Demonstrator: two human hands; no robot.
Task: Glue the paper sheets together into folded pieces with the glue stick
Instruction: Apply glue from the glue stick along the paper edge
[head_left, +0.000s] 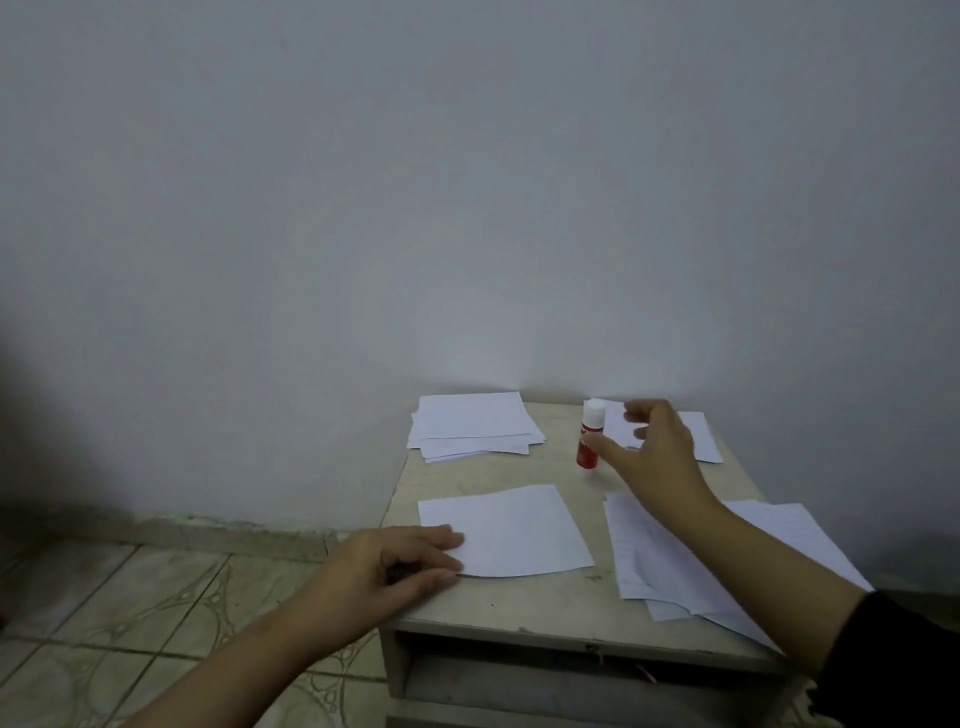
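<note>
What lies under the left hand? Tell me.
The left hand rests its fingers on the left edge of a single white sheet, which lies on the table. Whatever sits beneath the palm is covered.

Bare table (597, 483) lies open between the paper stacks (475, 426), with only the upright glue stick (589, 436) standing there.
</note>
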